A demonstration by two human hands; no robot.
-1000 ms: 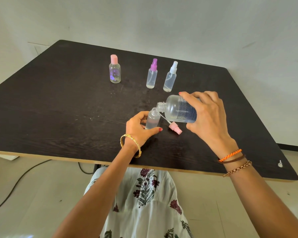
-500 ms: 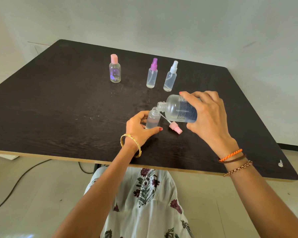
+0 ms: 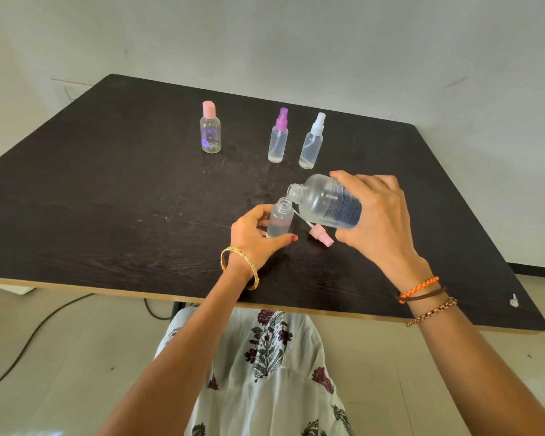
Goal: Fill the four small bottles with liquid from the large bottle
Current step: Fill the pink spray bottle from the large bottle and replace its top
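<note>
I had my right hand (image 3: 378,221) wrapped around the large bottle (image 3: 328,201), tipped so its open neck sat just above the mouth of the open small bottle (image 3: 280,219), which my left hand (image 3: 255,236) pinched between thumb and curled fingers, low on the dark table (image 3: 107,199). Both looked light, thin-walled and probably slick when wet; a grip at mid-body seemed safest. The pink spray cap (image 3: 322,238) lay beside them, near enough to knock. Three capped bottles stood well behind.
</note>
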